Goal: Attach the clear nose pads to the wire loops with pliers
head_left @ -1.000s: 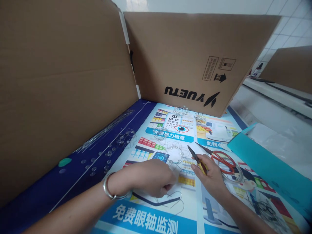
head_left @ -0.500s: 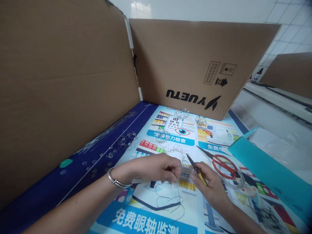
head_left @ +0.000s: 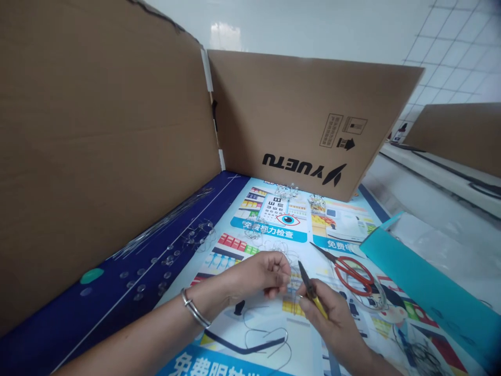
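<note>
My left hand (head_left: 256, 274), with a silver bangle on its wrist, pinches a thin wire strung with clear beads (head_left: 288, 259) just above the printed poster. My right hand (head_left: 324, 318) grips small yellow-handled pliers (head_left: 310, 289), their dark tips pointing up and left, close to my left fingertips. Loose curved pieces of wire (head_left: 270, 339) lie on the poster below both hands. The two hands almost touch.
Red-handled scissors (head_left: 350, 269) lie right of my hands. A teal box (head_left: 422, 292) sits at the right. Clear beads (head_left: 168, 261) and straight wires (head_left: 164, 224) are spread on the blue strip at left. Cardboard walls (head_left: 297, 115) close off the back and left.
My left hand has lifted off the poster and risen with the beaded wire, turning its fingers toward the pliers. My right hand has drawn slightly nearer to me. The view has tilted up.
</note>
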Demonstrator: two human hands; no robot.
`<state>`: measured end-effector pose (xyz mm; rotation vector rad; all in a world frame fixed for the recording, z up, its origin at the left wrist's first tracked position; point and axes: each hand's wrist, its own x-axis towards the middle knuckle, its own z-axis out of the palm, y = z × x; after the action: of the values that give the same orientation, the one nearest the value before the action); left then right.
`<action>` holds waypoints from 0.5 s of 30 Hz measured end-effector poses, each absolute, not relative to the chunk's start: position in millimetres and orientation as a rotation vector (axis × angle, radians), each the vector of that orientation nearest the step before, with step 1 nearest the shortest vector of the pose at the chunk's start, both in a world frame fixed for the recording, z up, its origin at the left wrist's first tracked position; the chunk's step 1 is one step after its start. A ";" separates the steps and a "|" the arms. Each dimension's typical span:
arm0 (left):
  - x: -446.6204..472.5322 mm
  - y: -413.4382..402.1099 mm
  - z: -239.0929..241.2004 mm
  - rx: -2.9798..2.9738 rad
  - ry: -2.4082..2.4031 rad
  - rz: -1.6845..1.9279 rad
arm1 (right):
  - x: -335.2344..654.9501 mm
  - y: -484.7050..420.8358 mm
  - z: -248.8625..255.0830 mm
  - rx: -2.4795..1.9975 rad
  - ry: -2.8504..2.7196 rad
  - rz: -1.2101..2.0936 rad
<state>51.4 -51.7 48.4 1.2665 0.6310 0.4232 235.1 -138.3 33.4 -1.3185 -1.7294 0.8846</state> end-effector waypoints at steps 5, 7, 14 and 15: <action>53.0 -56.2 50.1 1.339 0.586 0.328 | 238.6 -136.7 31.9 -1.348 -1.699 0.949; 52.7 -57.1 52.9 1.428 0.569 0.291 | 239.1 -135.7 30.1 -1.377 -1.699 0.937; 54.9 -64.2 56.3 1.780 0.665 0.394 | 233.8 -134.7 30.1 -1.483 -1.767 0.808; 55.2 -65.1 56.1 1.808 0.677 0.395 | 233.0 -134.9 30.4 -1.492 -1.769 0.808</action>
<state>55.2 -65.1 56.1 1.8082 0.6766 0.3949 233.0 -134.9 30.4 -1.4915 -1.7689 0.8080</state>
